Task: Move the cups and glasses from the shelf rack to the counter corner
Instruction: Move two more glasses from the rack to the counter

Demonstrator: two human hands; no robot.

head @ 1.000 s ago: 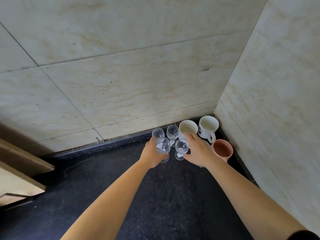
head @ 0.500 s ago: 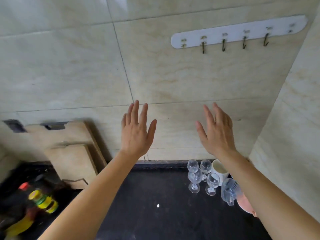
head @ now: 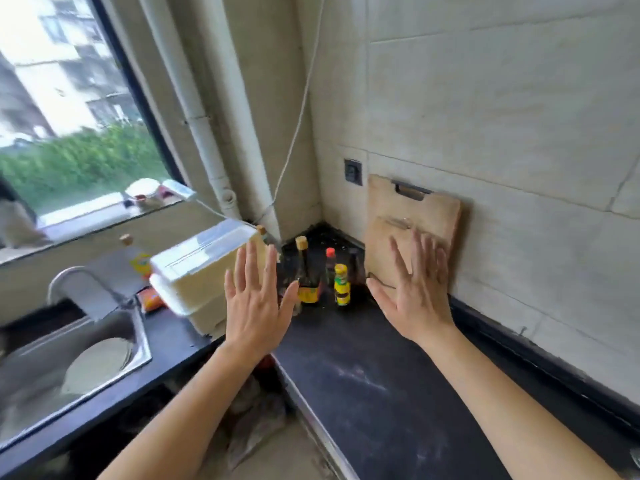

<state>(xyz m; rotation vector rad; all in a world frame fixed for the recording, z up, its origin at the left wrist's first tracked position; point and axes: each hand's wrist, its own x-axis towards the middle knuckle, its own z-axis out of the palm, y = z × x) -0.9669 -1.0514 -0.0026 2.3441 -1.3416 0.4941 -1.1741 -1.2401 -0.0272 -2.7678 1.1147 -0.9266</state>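
Note:
My left hand [head: 254, 303] and my right hand [head: 414, 292] are both raised flat in front of me, fingers spread, holding nothing. They hover above the black counter [head: 374, 386]. No cups, glasses or shelf rack show in this view; the view has swung left, away from the corner where they stood.
Several sauce bottles [head: 341, 284] stand in the far counter corner. A wooden cutting board [head: 412, 216] leans on the tiled wall behind my right hand. A white lidded box [head: 201, 268] sits left of the bottles, beside a steel sink [head: 79, 362] with a tap [head: 74, 282] under the window.
The view swung left from the glasses corner to the sink and bottle corner. Both hands let go of the glasses and stay raised, open and empty.

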